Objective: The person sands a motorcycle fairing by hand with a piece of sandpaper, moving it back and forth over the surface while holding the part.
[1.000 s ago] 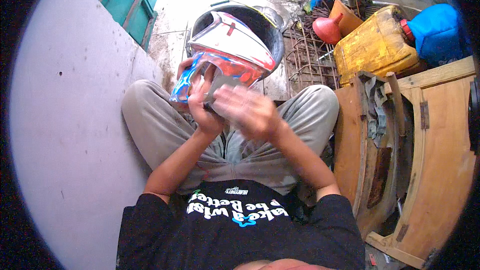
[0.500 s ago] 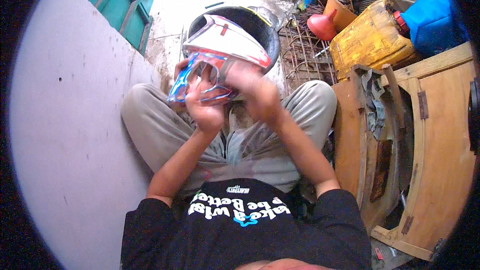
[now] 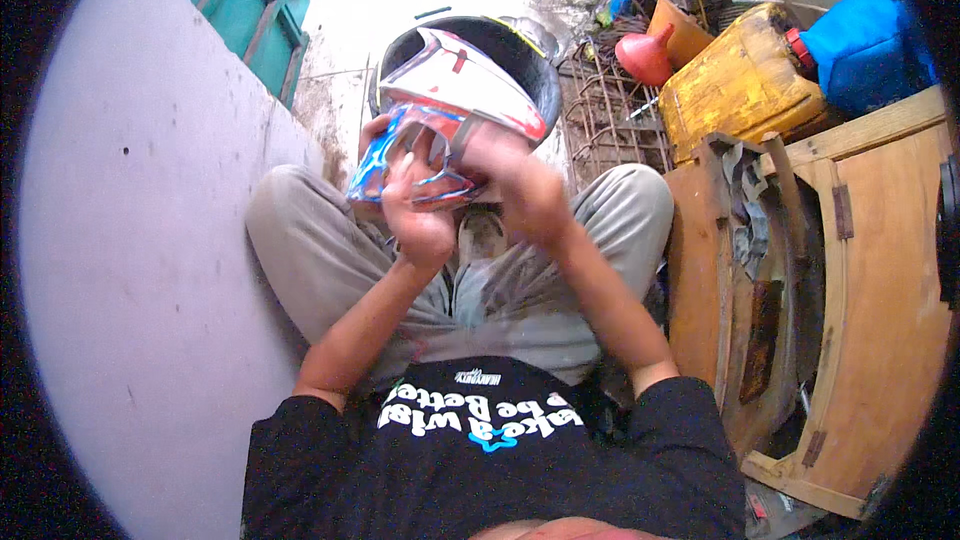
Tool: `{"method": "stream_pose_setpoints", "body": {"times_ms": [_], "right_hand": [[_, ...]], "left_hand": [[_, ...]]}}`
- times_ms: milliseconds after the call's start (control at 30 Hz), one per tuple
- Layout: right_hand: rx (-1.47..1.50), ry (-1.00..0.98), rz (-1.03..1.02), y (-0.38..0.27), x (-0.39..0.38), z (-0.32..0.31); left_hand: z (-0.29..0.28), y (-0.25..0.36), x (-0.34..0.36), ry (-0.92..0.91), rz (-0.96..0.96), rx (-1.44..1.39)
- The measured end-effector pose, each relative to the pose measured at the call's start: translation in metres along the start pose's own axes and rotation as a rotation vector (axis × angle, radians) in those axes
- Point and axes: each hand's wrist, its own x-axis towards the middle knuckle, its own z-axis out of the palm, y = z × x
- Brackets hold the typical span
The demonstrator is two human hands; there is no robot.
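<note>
Currently, on a clock face laid over the view, the painted shell (image 3: pixel 490 85) sits at 12 o'clock above the person's lap, white and red on its far part, blue, red and silver around the opening on its near part. Toward 10 o'clock from the centre, the left hand (image 3: pixel 417 220) has its grip partly closed on the shell, palm against the near side, fingers reaching up at the opening. More skin shows at the shell's own 10 o'clock edge; I cannot tell which digit it is. Toward 1 o'clock, the right hand (image 3: pixel 525 180) is blurred against the shell's near side, with a grey piece (image 3: pixel 464 133) at its fingertips. How far that grip is closed, and whether it pinches the piece or merely presses it, I cannot tell. Beyond the shell at 12 o'clock is a dark basin (image 3: pixel 551 80). A red funnel (image 3: pixel 643 57) lies between 1 and 2 o'clock, a yellow jerrycan (image 3: pixel 740 80) at 2, a wooden frame (image 3: pixel 890 290) around 3 to 4
</note>
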Motion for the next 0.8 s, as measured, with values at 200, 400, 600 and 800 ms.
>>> {"method": "stream_pose_setpoints", "body": {"times_ms": [200, 400, 600, 800], "right_hand": [[-0.044, -0.100, -0.266, -0.019, -0.014, 0.003], [-0.037, -0.099, -0.209, -0.026, -0.012, 0.008], [-0.009, 0.004, -0.061, -0.008, -0.005, 0.010], [-0.097, 0.079, 0.147, 0.003, 0.008, 0.001]], "left_hand": [[-0.011, 0.003, 0.000, 0.053, -0.055, -0.112], [-0.017, 0.003, 0.001, 0.080, -0.020, -0.117], [-0.018, -0.005, 0.004, 0.125, 0.003, -0.176], [0.003, 0.001, -0.001, 0.077, -0.061, -0.243]]}}
